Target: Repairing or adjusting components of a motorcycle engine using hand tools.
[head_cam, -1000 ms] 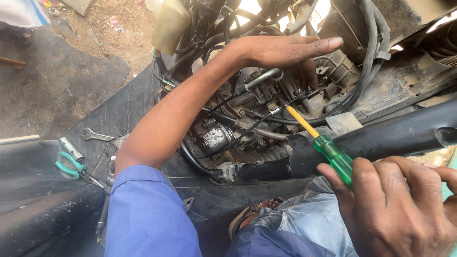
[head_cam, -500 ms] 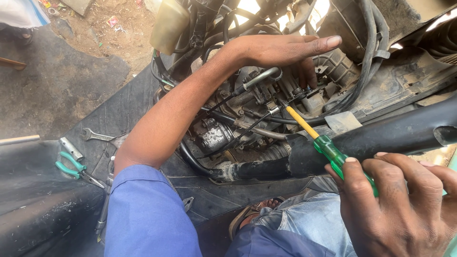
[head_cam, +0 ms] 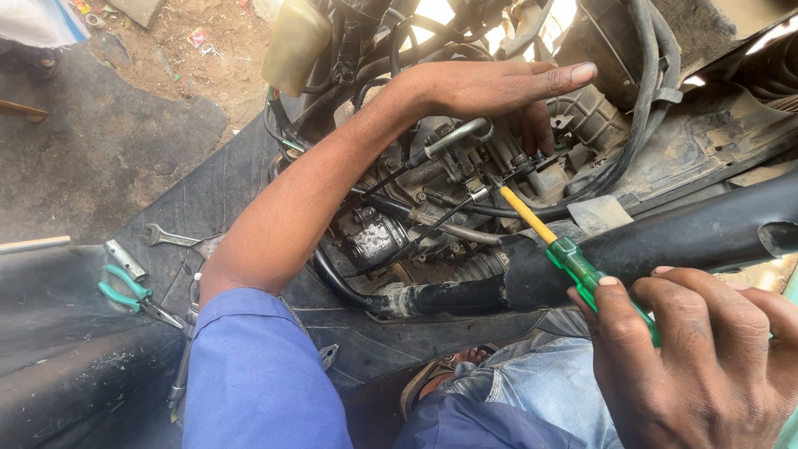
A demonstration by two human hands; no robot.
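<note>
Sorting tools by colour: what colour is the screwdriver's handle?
Green handle, yellow shank, on the screwdriver in the right hand; head view.

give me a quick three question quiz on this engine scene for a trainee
1. True or false: the right hand holds a screwdriver with a green handle and a yellow shaft.
2. Where does the left hand rest? A) on the pliers B) on the engine parts among the hoses C) on the spanner
3. Fill in: on the black mat at the left lie a spanner and green-handled ____.

Key
1. True; its tip points into the engine.
2. B; the palm faces down over the engine, with fingers stretched out.
3. Pliers.
</note>
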